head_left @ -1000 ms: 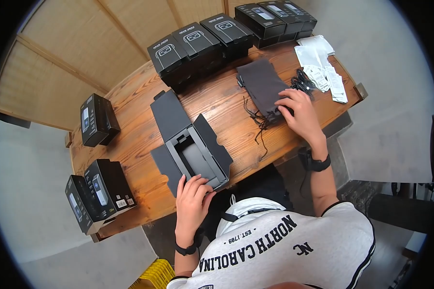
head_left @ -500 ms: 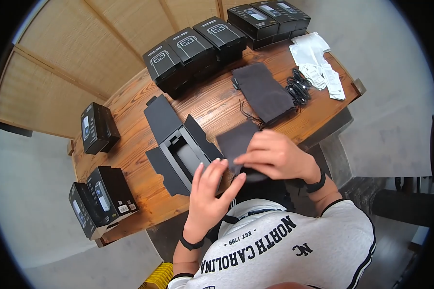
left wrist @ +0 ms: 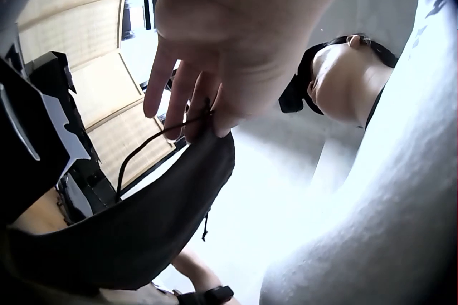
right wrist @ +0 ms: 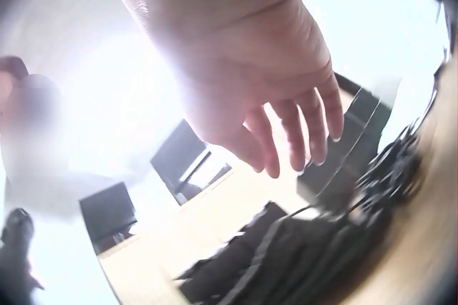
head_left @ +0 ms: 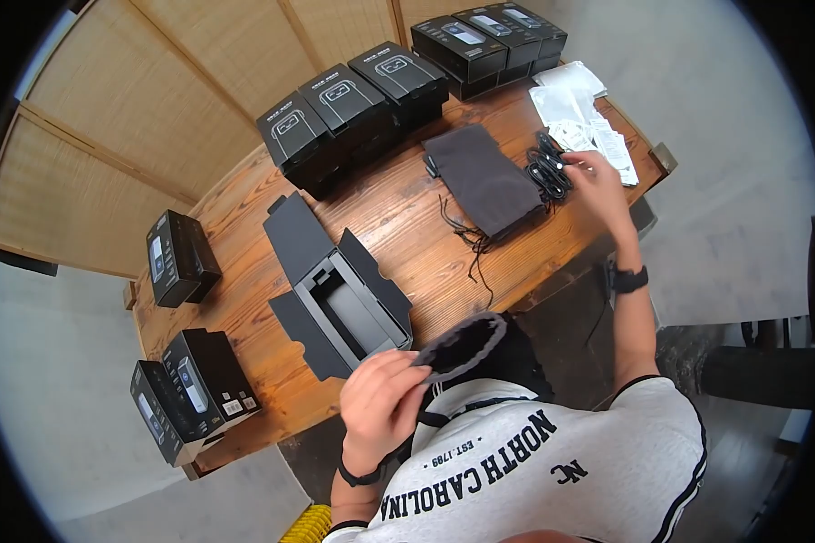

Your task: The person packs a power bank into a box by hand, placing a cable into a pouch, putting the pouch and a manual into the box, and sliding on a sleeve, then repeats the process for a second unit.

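At the front edge of the table, my left hand [head_left: 378,403] pinches a dark drawstring pouch [head_left: 457,355] by its rim, and the pouch's mouth gapes in the head view. In the left wrist view the pouch [left wrist: 143,223] hangs from the thumb and fingertips with a thin cord [left wrist: 136,149] looping off it. My right hand [head_left: 599,188] reaches over the black coiled cables [head_left: 547,170], fingertips right at them. Its fingers hang loosely bent with nothing between them in the right wrist view. Left of the cables lie more grey pouches [head_left: 484,185], cords trailing.
An open black box [head_left: 360,303] with flaps spread and a hollow insert lies left of the pouch. Closed black boxes line the table's back [head_left: 340,100], back right [head_left: 489,43] and left side [head_left: 186,389]. White papers and bags [head_left: 575,113] lie beyond the cables.
The right hand brought a pouch from the pile to the left hand, then moved away right to the cables. The left hand has left the box's edge and now holds the pouch.
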Motion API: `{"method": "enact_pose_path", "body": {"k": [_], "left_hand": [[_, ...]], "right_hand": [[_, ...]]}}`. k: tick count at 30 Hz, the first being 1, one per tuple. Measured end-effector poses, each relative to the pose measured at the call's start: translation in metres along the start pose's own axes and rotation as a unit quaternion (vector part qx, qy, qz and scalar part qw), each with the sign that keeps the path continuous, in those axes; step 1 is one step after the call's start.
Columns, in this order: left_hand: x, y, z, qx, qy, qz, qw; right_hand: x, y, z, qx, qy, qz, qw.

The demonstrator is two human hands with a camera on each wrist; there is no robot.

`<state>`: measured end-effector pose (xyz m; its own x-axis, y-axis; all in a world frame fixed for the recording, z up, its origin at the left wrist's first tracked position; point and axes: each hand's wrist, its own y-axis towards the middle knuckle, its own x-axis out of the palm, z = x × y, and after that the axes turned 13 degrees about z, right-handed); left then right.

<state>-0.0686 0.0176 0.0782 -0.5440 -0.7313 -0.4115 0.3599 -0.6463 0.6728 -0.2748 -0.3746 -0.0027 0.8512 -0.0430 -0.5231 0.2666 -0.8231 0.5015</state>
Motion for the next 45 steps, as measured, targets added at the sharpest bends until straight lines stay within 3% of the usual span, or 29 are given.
{"method": "enact_pose_path", "body": {"k": [2,4,6,8,10,12,17,19,20,22,24,25,26,27,29,31,32,33,34,36,37,39,42,45], "left_hand": [[-0.006,-0.006,-0.002,-0.049,0.023,0.052,0.997],[-0.007,-0.009,-0.005,-0.068,0.025,0.072,0.995],[-0.007,-0.011,-0.008,-0.083,0.038,0.095,0.991],[-0.006,-0.011,-0.008,-0.096,0.040,0.096,0.990],[-0.005,-0.011,-0.010,-0.104,0.047,0.091,0.989],[-0.005,-0.012,-0.013,-0.101,0.050,0.091,0.989],[-0.011,-0.018,-0.021,-0.092,0.055,0.085,0.991],[-0.015,-0.018,-0.023,-0.095,0.063,0.087,0.990],[-0.016,-0.018,-0.025,-0.085,0.060,0.081,0.991],[-0.017,-0.016,-0.025,-0.086,0.068,0.086,0.990],[-0.017,-0.018,-0.028,-0.069,0.059,0.075,0.993],[-0.016,-0.017,-0.029,-0.066,0.055,0.076,0.993],[-0.015,-0.016,-0.030,-0.071,0.058,0.076,0.993],[-0.014,-0.015,-0.030,-0.053,0.053,0.067,0.995],[-0.013,-0.012,-0.027,-0.031,0.052,0.052,0.997],[-0.012,-0.011,-0.027,-0.027,0.049,0.044,0.997],[-0.011,-0.011,-0.028,-0.016,0.044,0.036,0.998],[-0.010,-0.012,-0.028,-0.013,0.049,0.037,0.998],[-0.010,-0.012,-0.027,-0.015,0.052,0.039,0.998],[-0.012,-0.012,-0.025,-0.018,0.050,0.039,0.998],[-0.012,-0.013,-0.026,-0.020,0.053,0.042,0.998],[-0.013,-0.015,-0.027,-0.014,0.063,0.034,0.997],[-0.012,-0.013,-0.028,0.007,0.068,0.017,0.998],[-0.011,-0.013,-0.029,0.021,0.061,0.028,0.997]], "right_hand": [[0.000,0.022,0.057,0.058,-0.027,0.024,0.998],[0.003,0.035,0.080,0.077,-0.036,-0.004,0.996],[0.007,0.039,0.070,0.095,-0.044,-0.033,0.994],[0.020,0.032,0.053,0.025,-0.051,-0.056,0.997],[0.025,0.030,0.030,0.008,-0.086,-0.066,0.994],[0.029,0.026,0.014,-0.046,-0.174,-0.106,0.978],[0.040,0.023,0.012,-0.037,-0.213,-0.064,0.974],[0.038,0.023,0.011,-0.107,-0.207,-0.022,0.972],[0.034,0.021,0.003,-0.154,-0.190,0.016,0.970],[0.028,0.019,-0.030,-0.131,-0.150,0.064,0.978],[0.022,0.012,-0.065,-0.063,0.000,0.032,0.997],[0.022,0.006,-0.084,0.004,0.134,0.002,0.991],[0.023,-0.004,-0.105,0.073,0.265,-0.027,0.961],[0.024,-0.014,-0.121,0.076,0.264,-0.032,0.961],[0.025,-0.035,-0.151,0.097,0.427,-0.173,0.882],[0.029,-0.056,-0.181,0.101,0.485,-0.277,0.823],[0.041,-0.058,-0.188,-0.014,0.502,-0.328,0.800],[0.042,-0.062,-0.199,-0.018,0.502,-0.358,0.787],[0.038,-0.060,-0.207,-0.053,0.422,-0.403,0.810],[0.045,-0.061,-0.215,-0.170,0.359,-0.437,0.807],[0.046,-0.060,-0.217,-0.171,0.361,-0.441,0.804],[0.047,-0.057,-0.220,-0.381,0.235,-0.441,0.778],[0.040,-0.051,-0.230,-0.409,0.167,-0.509,0.739],[0.033,-0.046,-0.243,-0.419,0.153,-0.491,0.748]]}}
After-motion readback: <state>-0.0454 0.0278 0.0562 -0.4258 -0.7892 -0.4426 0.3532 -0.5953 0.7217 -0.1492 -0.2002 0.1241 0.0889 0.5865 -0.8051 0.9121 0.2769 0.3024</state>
